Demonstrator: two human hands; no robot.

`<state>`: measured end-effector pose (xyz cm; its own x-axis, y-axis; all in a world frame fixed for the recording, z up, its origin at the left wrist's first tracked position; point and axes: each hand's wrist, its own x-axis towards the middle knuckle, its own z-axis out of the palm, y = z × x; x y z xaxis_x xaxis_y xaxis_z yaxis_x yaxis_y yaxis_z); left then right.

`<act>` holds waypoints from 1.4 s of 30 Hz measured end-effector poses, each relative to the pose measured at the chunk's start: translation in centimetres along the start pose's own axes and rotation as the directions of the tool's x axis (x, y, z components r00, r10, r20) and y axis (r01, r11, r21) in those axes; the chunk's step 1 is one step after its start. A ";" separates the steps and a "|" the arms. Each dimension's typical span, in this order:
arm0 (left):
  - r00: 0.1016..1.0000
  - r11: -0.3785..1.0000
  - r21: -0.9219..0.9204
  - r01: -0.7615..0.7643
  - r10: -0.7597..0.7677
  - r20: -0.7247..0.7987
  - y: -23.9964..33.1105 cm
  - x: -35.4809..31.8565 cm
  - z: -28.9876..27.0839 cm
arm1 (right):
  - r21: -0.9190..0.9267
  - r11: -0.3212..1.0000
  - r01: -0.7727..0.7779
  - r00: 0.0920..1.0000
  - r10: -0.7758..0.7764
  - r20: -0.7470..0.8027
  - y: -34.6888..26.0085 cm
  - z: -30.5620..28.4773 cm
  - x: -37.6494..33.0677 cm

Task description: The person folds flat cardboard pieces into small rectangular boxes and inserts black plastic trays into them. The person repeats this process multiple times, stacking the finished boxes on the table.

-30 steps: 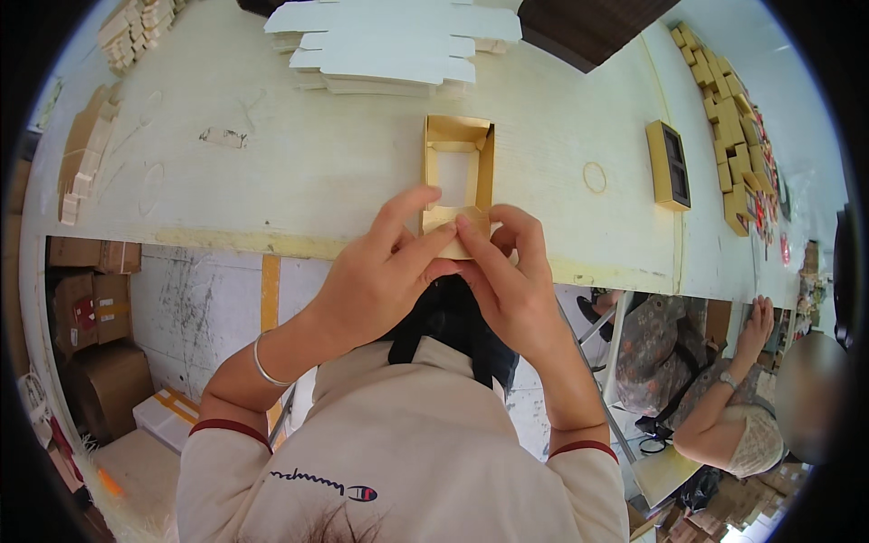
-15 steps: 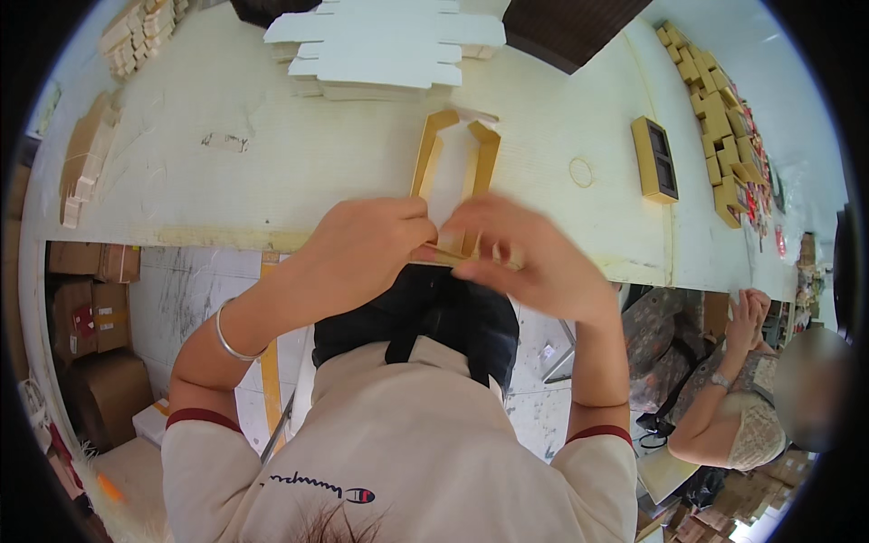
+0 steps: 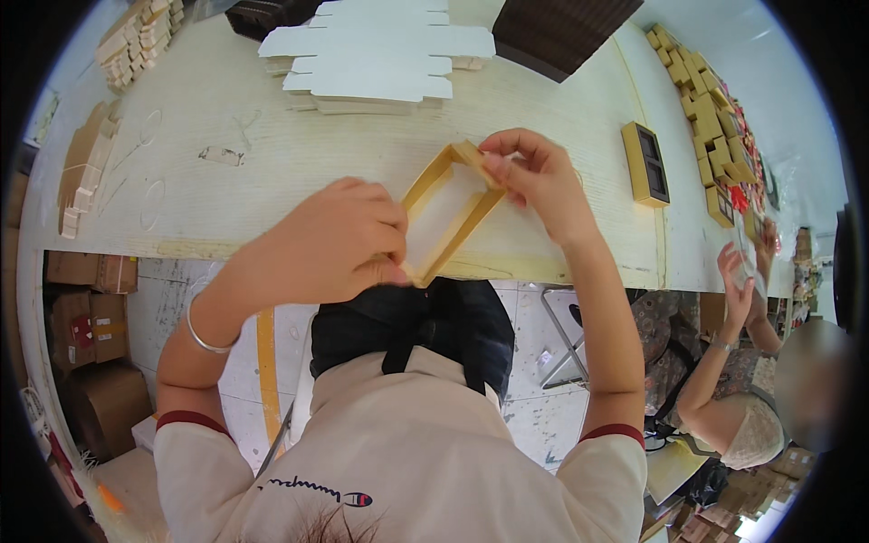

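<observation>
Between my hands is a gold cardboard box (image 3: 466, 223) with a pale inside, partly folded, its walls standing up around a long opening. It lies slantwise at the near edge of the worktable. My left hand (image 3: 348, 240) grips its near left corner, fingers curled and thumb low. At the far right end my right hand (image 3: 541, 185) pinches the folded end flap between thumb and fingers. Part of the near end is hidden behind my left hand.
White flat carton blanks (image 3: 371, 59) are stacked at the back, beside a dark brown stack (image 3: 561, 36). A gold box with dark compartments (image 3: 644, 163) stands to the right, before piled gold boxes (image 3: 711, 118). Bundled card pieces (image 3: 83, 172) lie left. A co-worker's hands (image 3: 738, 281) are raised at right.
My right hand has moved from the box's near end to its far right end, which is now folded up. The box has turned slantwise. The co-worker's hands have come apart.
</observation>
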<state>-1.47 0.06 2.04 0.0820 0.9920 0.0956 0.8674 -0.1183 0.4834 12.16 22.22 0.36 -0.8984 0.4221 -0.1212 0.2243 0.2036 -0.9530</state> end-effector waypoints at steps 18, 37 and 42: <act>0.989 0.987 0.087 -0.133 0.138 -0.051 -2.0 3.7 -0.4 | -0.132 0.938 0.320 0.918 -0.273 0.287 1.3 0.4 -4.9; 0.917 0.984 -0.163 -0.070 -0.001 -0.399 -1.1 0.0 3.9 | -0.295 0.747 0.596 0.802 -0.536 0.263 0.8 1.4 -5.1; 0.914 0.870 -0.488 0.065 -0.248 -0.320 -0.5 0.5 3.9 | -0.333 0.725 0.603 0.797 -0.569 0.204 1.0 3.2 -4.7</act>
<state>0.02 0.77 -1.55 -0.2971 0.9225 0.2462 0.5203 -0.0598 0.8519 15.44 17.64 -0.91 -0.9205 0.0405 0.3886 -0.2529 0.6965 -0.6715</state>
